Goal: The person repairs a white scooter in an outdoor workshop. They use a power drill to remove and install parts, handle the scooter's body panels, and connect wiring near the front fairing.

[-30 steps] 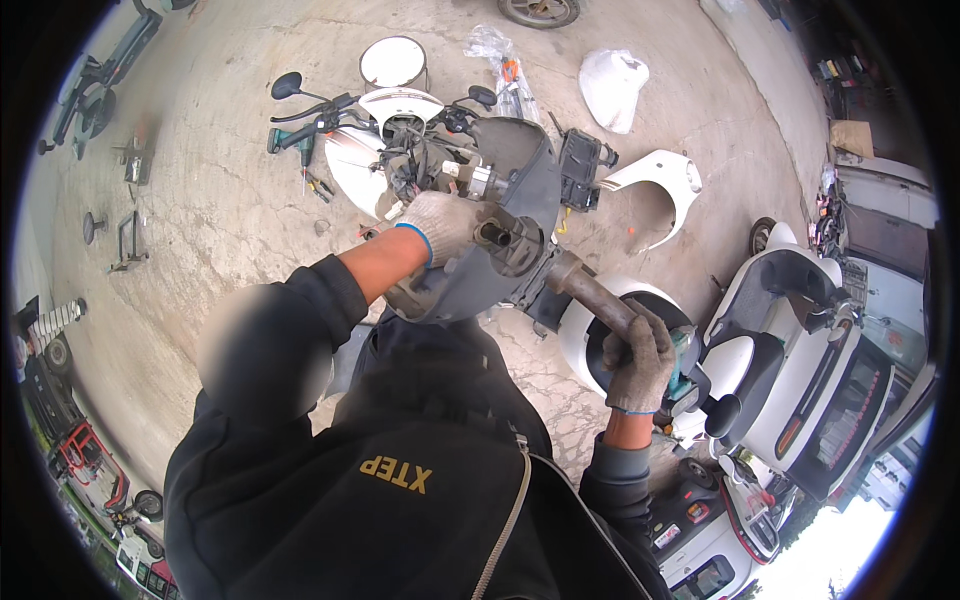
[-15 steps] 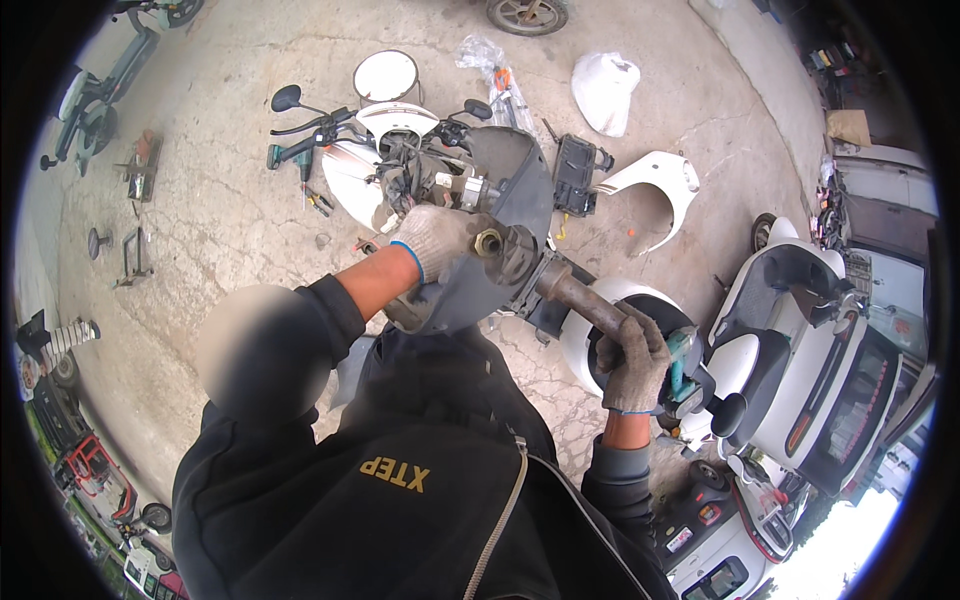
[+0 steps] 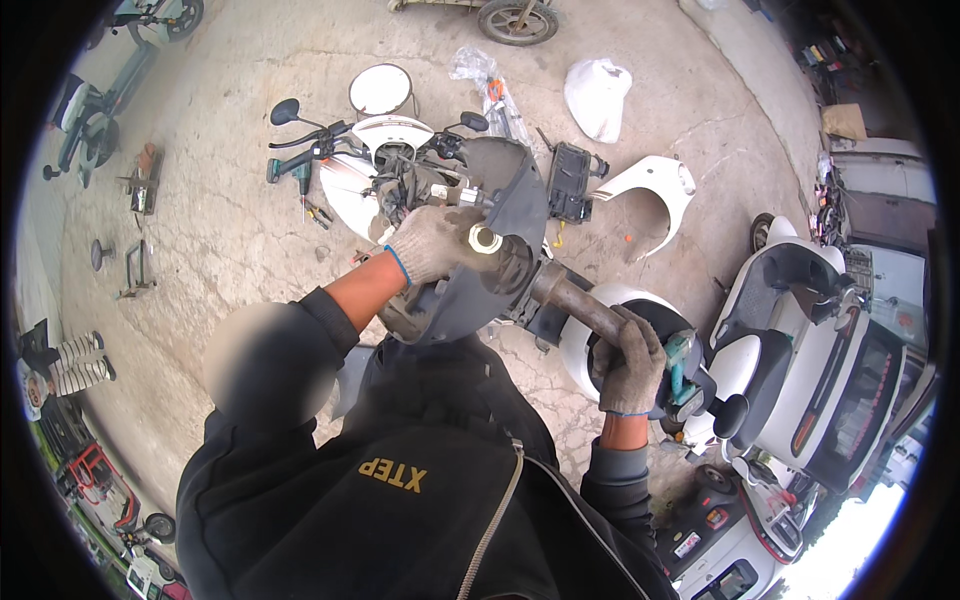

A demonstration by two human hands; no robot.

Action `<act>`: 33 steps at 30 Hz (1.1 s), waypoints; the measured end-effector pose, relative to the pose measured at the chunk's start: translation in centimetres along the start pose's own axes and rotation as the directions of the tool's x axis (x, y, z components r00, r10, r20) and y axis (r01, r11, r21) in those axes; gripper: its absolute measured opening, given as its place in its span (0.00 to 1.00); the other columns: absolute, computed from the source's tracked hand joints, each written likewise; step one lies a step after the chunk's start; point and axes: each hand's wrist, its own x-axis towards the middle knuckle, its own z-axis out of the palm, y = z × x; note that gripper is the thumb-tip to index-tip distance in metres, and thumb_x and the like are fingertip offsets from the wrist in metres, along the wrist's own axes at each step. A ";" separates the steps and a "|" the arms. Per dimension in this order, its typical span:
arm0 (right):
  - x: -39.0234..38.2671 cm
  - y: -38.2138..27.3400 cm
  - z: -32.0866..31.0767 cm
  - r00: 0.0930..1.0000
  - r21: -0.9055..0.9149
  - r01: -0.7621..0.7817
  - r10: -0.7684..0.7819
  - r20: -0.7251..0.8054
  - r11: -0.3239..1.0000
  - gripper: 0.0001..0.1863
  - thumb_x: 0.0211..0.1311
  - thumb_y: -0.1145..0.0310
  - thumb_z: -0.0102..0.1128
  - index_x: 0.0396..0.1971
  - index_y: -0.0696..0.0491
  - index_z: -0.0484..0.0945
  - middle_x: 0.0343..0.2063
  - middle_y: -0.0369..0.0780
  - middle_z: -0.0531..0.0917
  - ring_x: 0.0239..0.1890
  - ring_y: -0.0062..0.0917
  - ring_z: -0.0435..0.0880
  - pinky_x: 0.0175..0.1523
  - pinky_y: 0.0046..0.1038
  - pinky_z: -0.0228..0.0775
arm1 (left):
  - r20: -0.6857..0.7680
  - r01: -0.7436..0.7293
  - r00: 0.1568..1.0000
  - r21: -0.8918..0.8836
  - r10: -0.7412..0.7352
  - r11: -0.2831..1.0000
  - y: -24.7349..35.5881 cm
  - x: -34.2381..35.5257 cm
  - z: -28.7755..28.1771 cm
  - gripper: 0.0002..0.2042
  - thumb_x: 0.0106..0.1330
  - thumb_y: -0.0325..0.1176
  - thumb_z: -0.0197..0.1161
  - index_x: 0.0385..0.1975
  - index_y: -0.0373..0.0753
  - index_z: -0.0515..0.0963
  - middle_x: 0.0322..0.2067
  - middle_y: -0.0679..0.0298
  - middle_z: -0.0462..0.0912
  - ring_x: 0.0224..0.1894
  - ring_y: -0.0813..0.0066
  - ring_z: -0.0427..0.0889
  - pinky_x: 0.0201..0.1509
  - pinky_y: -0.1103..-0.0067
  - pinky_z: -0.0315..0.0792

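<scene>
My right hand [image 3: 632,362] grips the brown tube [image 3: 583,309]; my left hand [image 3: 430,243] (hold unclear) is at the ringed fitting [image 3: 475,239]. Seemingly bracing; calls for steadiness.

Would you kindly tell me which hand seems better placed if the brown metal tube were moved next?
Probably the right hand: it grips the brown metal tube near one end, while the left hand is off that tube, at the round metal fitting.
</scene>
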 end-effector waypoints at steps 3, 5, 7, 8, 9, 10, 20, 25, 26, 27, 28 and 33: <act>0.0 0.0 -0.6 1.000 0.044 0.017 -0.017 0.003 0.999 0.24 0.73 0.58 0.62 0.53 0.66 0.82 0.24 0.41 0.82 0.17 0.22 0.76 0.20 0.23 0.64 | -0.082 0.249 0.953 -0.343 -0.293 0.906 0.4 -1.1 -0.9 0.28 0.58 0.47 0.77 0.57 0.42 0.83 0.49 0.56 0.89 0.52 0.60 0.88 0.55 0.67 0.82; 0.1 0.1 -1.0 0.999 0.060 0.036 -0.036 0.004 0.998 0.26 0.73 0.56 0.61 0.53 0.66 0.81 0.23 0.41 0.82 0.17 0.22 0.75 0.20 0.23 0.63 | -0.082 0.294 0.915 -0.537 -0.395 0.791 -0.1 -2.2 -1.5 0.27 0.58 0.38 0.78 0.59 0.38 0.82 0.49 0.58 0.90 0.51 0.68 0.88 0.56 0.70 0.81; 0.2 0.2 -1.4 1.000 0.083 0.021 -0.020 -0.022 0.996 0.27 0.73 0.55 0.62 0.54 0.66 0.81 0.23 0.41 0.82 0.17 0.22 0.75 0.20 0.23 0.62 | -0.043 0.293 0.870 -0.755 -0.491 0.586 -0.8 -3.5 -2.0 0.25 0.61 0.33 0.77 0.59 0.38 0.82 0.48 0.62 0.90 0.44 0.78 0.87 0.46 0.78 0.80; 0.3 0.3 -1.6 1.000 0.101 0.027 -0.026 -0.008 0.994 0.27 0.73 0.54 0.62 0.54 0.66 0.81 0.23 0.40 0.82 0.17 0.22 0.75 0.20 0.24 0.62 | 0.009 0.316 0.825 -0.836 -0.565 0.448 -1.1 -4.3 -2.1 0.23 0.63 0.30 0.75 0.59 0.38 0.82 0.47 0.63 0.89 0.43 0.80 0.86 0.42 0.81 0.79; 0.4 0.4 -1.8 1.000 0.106 0.020 -0.019 -0.011 0.994 0.28 0.73 0.53 0.61 0.54 0.67 0.81 0.23 0.40 0.81 0.17 0.22 0.75 0.19 0.24 0.61 | 0.013 0.245 0.838 -0.902 -0.545 0.355 -1.4 -5.0 -2.1 0.23 0.64 0.28 0.73 0.60 0.37 0.81 0.47 0.63 0.89 0.42 0.81 0.85 0.40 0.83 0.77; 0.6 0.5 -1.9 1.000 0.120 0.020 -0.019 -0.015 0.993 0.28 0.73 0.53 0.61 0.53 0.67 0.81 0.23 0.41 0.81 0.17 0.23 0.75 0.19 0.24 0.61 | 0.016 0.179 0.843 -0.951 -0.538 0.251 -1.6 -5.7 -2.0 0.23 0.65 0.26 0.71 0.61 0.36 0.80 0.46 0.63 0.88 0.41 0.82 0.85 0.39 0.85 0.76; 1.2 0.7 -2.8 0.998 0.229 0.024 -0.034 0.043 0.973 0.26 0.74 0.56 0.59 0.53 0.68 0.81 0.22 0.40 0.80 0.18 0.24 0.75 0.20 0.25 0.63 | 0.046 -0.050 0.833 -0.986 -0.551 -0.158 -2.2 -10.4 0.2 0.16 0.75 0.34 0.67 0.58 0.38 0.79 0.45 0.57 0.87 0.37 0.71 0.88 0.36 0.78 0.81; 1.1 -0.5 -2.8 0.997 0.199 -0.035 0.020 0.076 0.979 0.28 0.75 0.56 0.55 0.57 0.68 0.77 0.23 0.43 0.81 0.15 0.26 0.74 0.19 0.27 0.63 | 0.011 -0.100 0.809 -0.983 -0.587 -0.156 -0.5 -11.0 0.2 0.12 0.76 0.31 0.64 0.56 0.38 0.79 0.42 0.57 0.87 0.33 0.71 0.86 0.35 0.79 0.82; 1.2 -0.7 -2.9 0.996 0.224 -0.029 0.009 0.090 0.974 0.27 0.75 0.57 0.55 0.56 0.68 0.77 0.23 0.43 0.81 0.15 0.26 0.74 0.18 0.27 0.64 | -0.004 -0.113 0.790 -0.984 -0.613 -0.139 -0.1 -11.1 0.3 0.11 0.77 0.30 0.63 0.55 0.38 0.79 0.41 0.57 0.87 0.33 0.71 0.85 0.33 0.79 0.81; 1.3 -0.7 -3.0 0.995 0.238 -0.009 -0.014 0.097 0.971 0.26 0.75 0.57 0.56 0.55 0.68 0.78 0.24 0.44 0.82 0.16 0.26 0.75 0.18 0.27 0.64 | 0.015 -0.094 0.754 -0.987 -0.656 -0.131 0.2 -11.4 0.2 0.11 0.76 0.30 0.63 0.55 0.38 0.79 0.41 0.56 0.87 0.32 0.71 0.85 0.33 0.79 0.80; 1.4 -0.7 -3.1 0.995 0.234 -0.009 -0.014 0.095 0.972 0.26 0.75 0.58 0.56 0.55 0.68 0.78 0.24 0.44 0.82 0.16 0.27 0.75 0.18 0.27 0.64 | -0.034 -0.129 0.793 -0.985 -0.608 -0.113 0.5 -11.7 0.3 0.11 0.76 0.30 0.63 0.54 0.38 0.79 0.40 0.56 0.87 0.30 0.71 0.84 0.32 0.79 0.79; 2.3 0.1 -4.9 0.987 0.348 -0.040 -0.018 0.162 0.937 0.22 0.73 0.62 0.59 0.53 0.66 0.82 0.31 0.43 0.86 0.22 0.26 0.80 0.23 0.27 0.69 | -0.205 -0.055 0.683 -0.971 -0.701 0.231 1.6 -13.9 1.0 0.12 0.75 0.31 0.64 0.55 0.41 0.80 0.38 0.61 0.86 0.30 0.74 0.84 0.30 0.81 0.77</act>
